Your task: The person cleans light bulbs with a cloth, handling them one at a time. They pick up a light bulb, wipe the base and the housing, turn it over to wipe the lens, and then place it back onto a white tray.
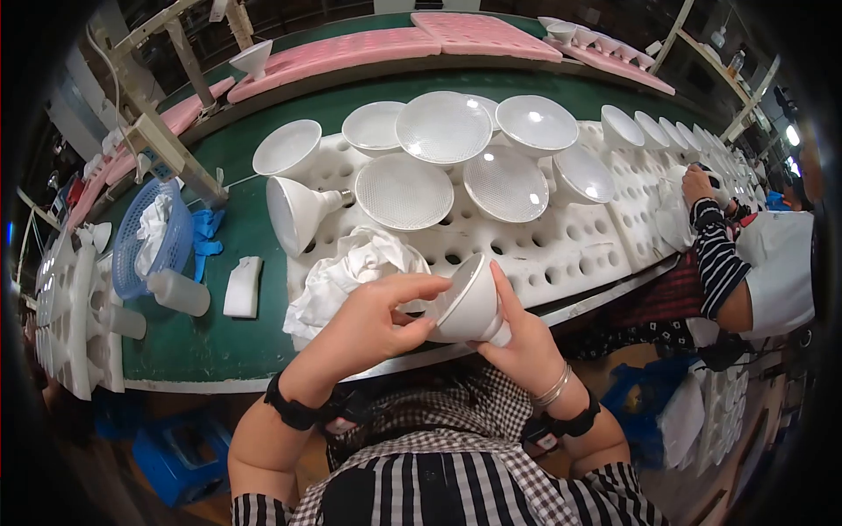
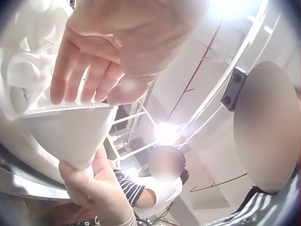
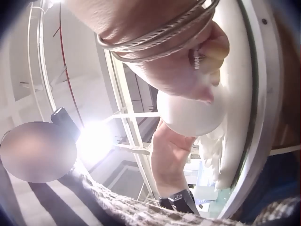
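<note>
A white cone-shaped reflector lamp (image 1: 474, 309) is held just beyond the table's front edge, tilted with its broad lens toward the left. My right hand (image 1: 528, 346) grips it around the narrow neck and the back of the shell. The left hand (image 2: 99, 61) lays its nearly straight fingers against the lens, thumb by the rim. In the right wrist view the lamp's rounded shell (image 3: 190, 113) shows between both hands; its base is hidden in the right palm. A crumpled white cloth (image 1: 355, 273) lies just behind the left hand.
Several finished-looking lamps (image 1: 443, 127) stand in a white holed foam tray (image 1: 579, 254). At the left are a blue basket (image 1: 180, 223), a white bottle (image 1: 180, 292) and a white block (image 1: 243, 287). Another person (image 1: 745, 263) works at the right. Pink foam trays (image 1: 351, 51) line a back shelf.
</note>
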Available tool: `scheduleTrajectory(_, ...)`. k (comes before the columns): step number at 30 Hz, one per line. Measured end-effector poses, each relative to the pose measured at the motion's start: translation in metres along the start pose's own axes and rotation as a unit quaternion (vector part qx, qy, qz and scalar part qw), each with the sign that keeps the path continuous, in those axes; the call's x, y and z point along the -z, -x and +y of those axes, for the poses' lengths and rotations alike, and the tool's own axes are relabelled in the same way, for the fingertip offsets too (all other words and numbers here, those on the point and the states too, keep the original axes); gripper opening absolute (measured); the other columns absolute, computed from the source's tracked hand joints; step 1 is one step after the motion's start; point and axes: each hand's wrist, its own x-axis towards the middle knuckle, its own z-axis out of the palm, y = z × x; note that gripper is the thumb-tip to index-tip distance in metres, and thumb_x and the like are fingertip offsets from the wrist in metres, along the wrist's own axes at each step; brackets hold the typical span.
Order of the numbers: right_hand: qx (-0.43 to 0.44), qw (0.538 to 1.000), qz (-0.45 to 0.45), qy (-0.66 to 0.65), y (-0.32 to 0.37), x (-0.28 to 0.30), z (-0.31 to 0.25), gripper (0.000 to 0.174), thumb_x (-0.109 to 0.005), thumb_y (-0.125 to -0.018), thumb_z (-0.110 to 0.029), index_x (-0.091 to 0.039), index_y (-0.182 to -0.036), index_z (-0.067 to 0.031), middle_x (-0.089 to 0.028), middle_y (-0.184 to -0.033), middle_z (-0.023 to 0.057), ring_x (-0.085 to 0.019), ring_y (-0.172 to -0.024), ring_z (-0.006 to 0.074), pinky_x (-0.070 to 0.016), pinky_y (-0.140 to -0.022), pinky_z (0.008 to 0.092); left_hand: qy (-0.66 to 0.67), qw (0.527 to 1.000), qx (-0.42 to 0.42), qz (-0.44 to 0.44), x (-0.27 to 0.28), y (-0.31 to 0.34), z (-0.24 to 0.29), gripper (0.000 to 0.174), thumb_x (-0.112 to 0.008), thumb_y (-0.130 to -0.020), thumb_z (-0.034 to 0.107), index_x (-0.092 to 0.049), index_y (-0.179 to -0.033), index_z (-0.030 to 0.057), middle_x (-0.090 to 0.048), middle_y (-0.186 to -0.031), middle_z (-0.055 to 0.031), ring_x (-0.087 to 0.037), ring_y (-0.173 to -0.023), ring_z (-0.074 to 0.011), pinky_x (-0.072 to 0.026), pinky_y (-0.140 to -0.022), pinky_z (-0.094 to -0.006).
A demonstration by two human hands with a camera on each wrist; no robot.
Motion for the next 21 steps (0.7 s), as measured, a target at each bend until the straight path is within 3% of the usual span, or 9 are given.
scheduleTrajectory(1, 0.001, 1.0, -0.011, -0.002, -0.001, 0.001, 0.002, 0.102, -0.076, -0.076, -0.014, -0.014, -0.157, -0.0103, -0.064, -0.115, 0.0266, -0.065, -0.099, 0.0433, -0.0537, -0.082, 0.0435, 0.025, 1.0, 0.001, -0.002, -0.001, 0.0, -0.005, 0.045, -0.063, -0.084, 0.008, -0.063, -0.129, 0.0044, -0.064, -0.123, -0.0122, -0.064, -0.111, -0.0203, -0.0552, -0.081, -0.0304)
scheduleTrajectory(9, 0.028, 0.999, -0.028, -0.018, 0.001, 0.001, 0.006, 0.102, -0.08, -0.076, -0.022, -0.019, -0.157, -0.0112, -0.064, -0.116, 0.0247, -0.066, -0.098, 0.0418, -0.054, -0.081, 0.0425, 0.049, 0.997, 0.061, -0.003, 0.003, -0.008, 0.007, 0.053, -0.065, -0.081, 0.005, -0.057, -0.133, -0.0012, -0.065, -0.123, -0.0125, -0.062, -0.114, -0.0195, -0.0541, -0.086, -0.0289)
scheduleTrajectory(11, 0.07, 0.984, -0.007, 0.164, 0.006, -0.001, -0.004, 0.097, -0.08, -0.075, -0.021, -0.026, -0.155, -0.0112, -0.066, -0.105, 0.0206, -0.067, -0.085, 0.0376, -0.0542, -0.072, 0.0413, 0.079, 0.994, 0.076, -0.008, 0.006, -0.011, 0.004, 0.056, -0.065, -0.081, 0.006, -0.054, -0.136, -0.0021, -0.064, -0.123, -0.0131, -0.062, -0.112, -0.0201, -0.0537, -0.088, -0.0301)
scheduleTrajectory(15, 0.097, 0.954, -0.009, 0.283, 0.007, -0.002, -0.006, 0.093, -0.08, -0.073, -0.02, -0.033, -0.152, -0.0103, -0.064, -0.094, 0.0166, -0.064, -0.074, 0.0315, -0.0526, -0.064, 0.0389, 0.121, 0.99, 0.071, -0.014, 0.007, -0.012, -0.003, 0.063, -0.066, -0.081, 0.006, -0.048, -0.141, -0.0022, -0.064, -0.124, -0.0141, -0.062, -0.111, -0.0208, -0.0535, -0.091, -0.0326)
scheduleTrajectory(17, 0.133, 0.976, 0.109, 0.137, 0.0, -0.009, 0.003, 0.086, -0.077, -0.08, -0.019, -0.031, -0.152, -0.0101, -0.064, -0.09, 0.0125, -0.06, -0.06, 0.0203, -0.0493, -0.052, 0.0309, 0.13, 0.989, 0.071, -0.014, 0.005, -0.009, -0.003, 0.064, -0.066, -0.081, 0.006, -0.047, -0.142, -0.0014, -0.064, -0.124, -0.0143, -0.062, -0.112, -0.0207, -0.0537, -0.09, -0.0326)
scheduleTrajectory(18, 0.132, 0.976, 0.109, 0.138, -0.002, -0.005, 0.007, 0.086, -0.077, -0.08, -0.019, -0.031, -0.152, -0.0101, -0.064, -0.09, 0.0125, -0.06, -0.06, 0.0203, -0.0493, -0.052, 0.0309, 0.106, 0.992, 0.073, -0.017, 0.005, -0.007, 0.001, 0.065, -0.066, -0.08, 0.006, -0.047, -0.142, -0.0009, -0.064, -0.124, -0.0145, -0.062, -0.113, -0.0206, -0.0542, -0.09, -0.0327)
scheduleTrajectory(19, -0.058, 0.987, -0.046, -0.143, -0.003, 0.003, 0.012, 0.083, -0.075, -0.083, -0.019, -0.029, -0.152, -0.0095, -0.064, -0.091, 0.011, -0.056, -0.055, 0.0149, -0.0466, -0.048, 0.027, 0.082, 0.994, 0.075, -0.021, 0.004, -0.005, 0.003, 0.065, -0.066, -0.08, 0.006, -0.048, -0.142, -0.0005, -0.064, -0.124, -0.0147, -0.061, -0.113, -0.0206, -0.0547, -0.089, -0.0328)
scheduleTrajectory(20, -0.242, 0.86, -0.193, -0.406, -0.003, 0.007, 0.013, 0.08, -0.073, -0.087, -0.019, -0.027, -0.151, -0.0089, -0.063, -0.092, 0.0095, -0.053, -0.051, 0.0095, -0.0438, -0.044, 0.023, 0.084, 0.993, 0.076, -0.023, 0.003, -0.003, 0.004, 0.065, -0.066, -0.08, 0.006, -0.048, -0.142, -0.0005, -0.064, -0.124, -0.0147, -0.061, -0.113, -0.0206, -0.0547, -0.089, -0.0328)
scheduleTrajectory(21, -0.246, 0.796, -0.192, -0.518, -0.002, 0.004, 0.007, 0.078, -0.071, -0.09, -0.022, -0.024, -0.151, -0.0077, -0.062, -0.089, 0.0072, -0.045, -0.046, 0.0022, -0.0362, -0.038, 0.0168, 0.079, 0.994, 0.072, -0.023, 0.003, -0.001, 0.004, 0.066, -0.066, -0.079, 0.006, -0.047, -0.142, 0.0, -0.064, -0.124, -0.0148, -0.061, -0.114, -0.0206, -0.0554, -0.088, -0.0323)
